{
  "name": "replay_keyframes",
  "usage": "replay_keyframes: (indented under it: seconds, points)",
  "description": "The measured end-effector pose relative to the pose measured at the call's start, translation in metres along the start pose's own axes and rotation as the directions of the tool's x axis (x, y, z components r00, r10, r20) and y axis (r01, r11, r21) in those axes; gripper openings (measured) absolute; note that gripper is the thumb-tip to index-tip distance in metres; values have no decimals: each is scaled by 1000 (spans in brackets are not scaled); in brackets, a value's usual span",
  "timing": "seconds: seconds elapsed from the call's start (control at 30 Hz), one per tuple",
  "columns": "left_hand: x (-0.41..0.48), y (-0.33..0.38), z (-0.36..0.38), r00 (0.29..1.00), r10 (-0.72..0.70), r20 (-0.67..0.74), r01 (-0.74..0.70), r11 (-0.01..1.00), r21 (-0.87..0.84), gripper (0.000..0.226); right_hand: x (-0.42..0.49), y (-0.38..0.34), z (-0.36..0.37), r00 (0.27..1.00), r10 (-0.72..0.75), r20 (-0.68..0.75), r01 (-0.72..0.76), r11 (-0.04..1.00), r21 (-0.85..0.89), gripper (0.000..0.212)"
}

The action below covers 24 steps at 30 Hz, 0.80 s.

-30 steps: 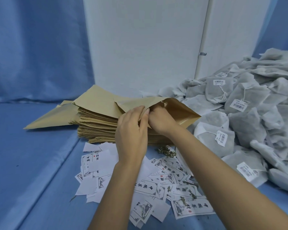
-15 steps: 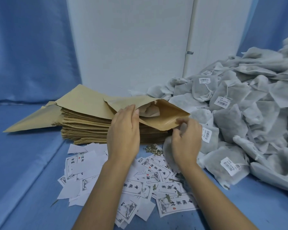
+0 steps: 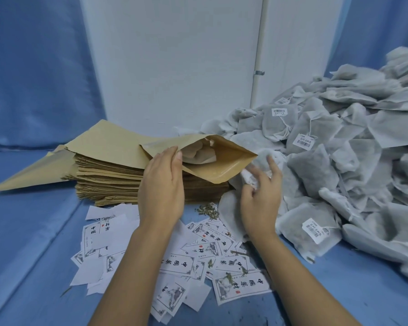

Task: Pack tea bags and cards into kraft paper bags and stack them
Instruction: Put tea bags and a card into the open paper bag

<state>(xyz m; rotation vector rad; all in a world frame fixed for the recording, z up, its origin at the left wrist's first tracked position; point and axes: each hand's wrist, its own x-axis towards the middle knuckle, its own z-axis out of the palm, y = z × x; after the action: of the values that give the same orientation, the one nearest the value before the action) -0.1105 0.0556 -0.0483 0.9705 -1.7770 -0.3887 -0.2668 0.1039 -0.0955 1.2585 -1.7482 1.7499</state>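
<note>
An open kraft paper bag (image 3: pixel 224 163) lies on top of a thick stack of flat kraft bags (image 3: pixel 108 182), with a tea bag (image 3: pixel 198 154) showing inside its mouth. My left hand (image 3: pixel 161 191) pinches the near lip of the mouth and holds it open. Just right of the bag's corner, my right hand (image 3: pixel 260 198) has its index finger out and its other fingers curled into the white fabric of a tea bag (image 3: pixel 231 209) at the edge of the tea bag pile (image 3: pixel 339 165). Printed cards (image 3: pixel 240 285) lie scattered below my hands.
The tea bag pile fills the right side and rises toward the back. A loose kraft bag (image 3: pixel 33 172) juts out left of the stack. Spilled tea leaves (image 3: pixel 207 211) lie between stack and cards. A white wall panel (image 3: pixel 174 67) stands behind, with blue cloth (image 3: pixel 28 231) underneath.
My right hand came out of the bag's mouth and moved right and down to the tea bags. My left hand kept hold of the bag's lip. The view shifted slightly left.
</note>
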Motion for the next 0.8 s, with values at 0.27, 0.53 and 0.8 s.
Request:
replay_keyframes:
  seconds: [0.27, 0.53, 0.8]
  points:
    - [1, -6, -4, 1000, -7, 0, 7, 1000, -27, 47, 11, -45, -1, 990, -115, 76, 85, 945, 317, 25]
    - [2, -10, -3, 1000, -1, 25, 2, 1000, -10, 50, 31, -43, 4, 875, 326, 358, -431, 860, 273, 29]
    - [2, -11, -3, 1000, -3, 30, 3, 1000, -8, 48, 32, -47, 5, 819, 406, 404, -533, 799, 277, 28]
